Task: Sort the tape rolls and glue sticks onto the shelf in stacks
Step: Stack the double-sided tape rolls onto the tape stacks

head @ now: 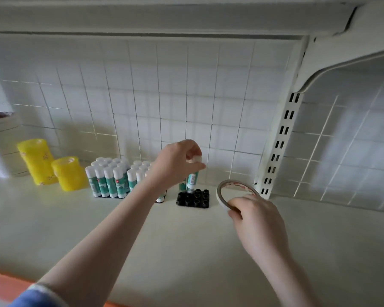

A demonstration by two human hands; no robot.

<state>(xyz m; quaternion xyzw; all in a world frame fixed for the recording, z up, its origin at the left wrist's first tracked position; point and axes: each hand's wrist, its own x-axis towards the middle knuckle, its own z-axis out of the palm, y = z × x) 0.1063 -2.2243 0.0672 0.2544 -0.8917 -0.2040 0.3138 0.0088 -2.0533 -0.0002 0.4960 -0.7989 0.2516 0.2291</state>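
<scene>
A pale cream shelf board (186, 251) is seen from above and in front, backed by a white wire-grid panel (186, 96). The left hand (177, 165) is raised over the back of the shelf, its fingers and thumb curled round the white cap of a green-and-white glue stick (192, 178). The stick is held upright, its lower end in or just above a back-left socket of a small black plastic tray with round sockets (196, 199); which of the two cannot be told. Most of the tray's sockets are seen unfilled.

To the left of that tray, two blocks of upright green-and-white glue sticks with white caps (108, 180) are packed close together in black trays, the second block partly hidden by the left forearm. Further left, two stacks of yellow transparent tape rolls (51, 167) are set side by side, the left stack taller and leaning. At the far left edge a stack of whitish tape rolls (2, 138) is partly in view.

The right hand (257, 220) is held low, near the black tray's right side. A thin cream ring-shaped tape roll (222, 197) is pinched at its near edge between the curled fingers and thumb, tilted on edge at or just above the shelf board. A white slotted upright (279, 149) is seen behind it.
</scene>
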